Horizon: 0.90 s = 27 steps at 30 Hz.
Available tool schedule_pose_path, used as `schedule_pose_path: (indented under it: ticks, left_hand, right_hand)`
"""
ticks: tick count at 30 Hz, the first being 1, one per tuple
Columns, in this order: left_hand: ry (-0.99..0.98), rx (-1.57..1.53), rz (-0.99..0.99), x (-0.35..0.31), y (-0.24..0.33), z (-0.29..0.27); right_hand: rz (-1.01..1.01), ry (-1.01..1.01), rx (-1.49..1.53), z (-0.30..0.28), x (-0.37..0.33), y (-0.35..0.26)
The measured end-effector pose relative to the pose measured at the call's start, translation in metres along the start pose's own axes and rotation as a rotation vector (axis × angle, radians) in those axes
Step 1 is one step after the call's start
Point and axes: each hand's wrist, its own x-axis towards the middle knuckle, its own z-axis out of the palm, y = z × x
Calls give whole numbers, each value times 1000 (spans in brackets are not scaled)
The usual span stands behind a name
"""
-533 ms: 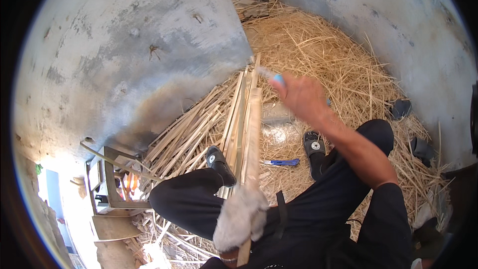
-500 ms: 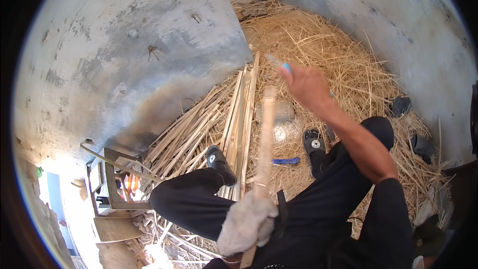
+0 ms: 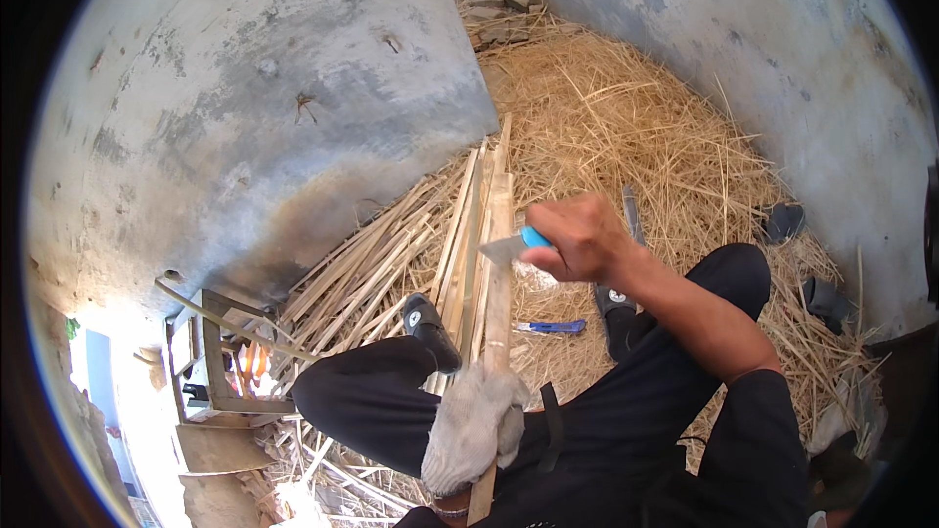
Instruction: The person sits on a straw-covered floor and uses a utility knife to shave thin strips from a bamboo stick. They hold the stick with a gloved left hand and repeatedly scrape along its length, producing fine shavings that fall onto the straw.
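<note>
My left hand (image 3: pixel 474 428), in a pale knitted glove, is closed round a flat bamboo strip (image 3: pixel 499 313). The strip points away from me above my lap, and its lower end comes out below the glove. In my bare right hand (image 3: pixel 584 235) is a knife (image 3: pixel 505 249) with a light blue handle. Its broad grey blade lies across the strip, below the far end; whether it cuts into the wood I cannot tell. Beyond my left foot a bundle of long split bamboo strips (image 3: pixel 367 264) lies against the wall.
Blue utility knife (image 3: pixel 553 327) lies on the floor between my feet. Thin shavings (image 3: pixel 646 127) heap up toward the far corner. A grey narrow tool (image 3: pixel 633 215) rests by my right shoe. Dark cup-like objects (image 3: pixel 784 223) lie right; a wooden frame (image 3: pixel 252 404) stands left.
My right hand has come down and nearer, bringing the knife blade from beyond the bamboo strip onto it. The strip has tipped slightly left; my left hand keeps its hold.
</note>
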Motion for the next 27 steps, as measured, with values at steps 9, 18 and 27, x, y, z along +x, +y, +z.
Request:
schedule_pose_path:
  ticks: [9, 18, 27]
  left_hand:
    - [28, -88, -17, -3, 8, 6]
    - [45, -75, -1, 2, 4, 6]
    - [159, 73, -25, 8, 6, 9]
  right_hand:
    - [401, 225, 75, -34, 16, 55]
    - [-62, -87, 145, -9, -1, -13]
    - [29, 47, -174, 3, 12, 9]
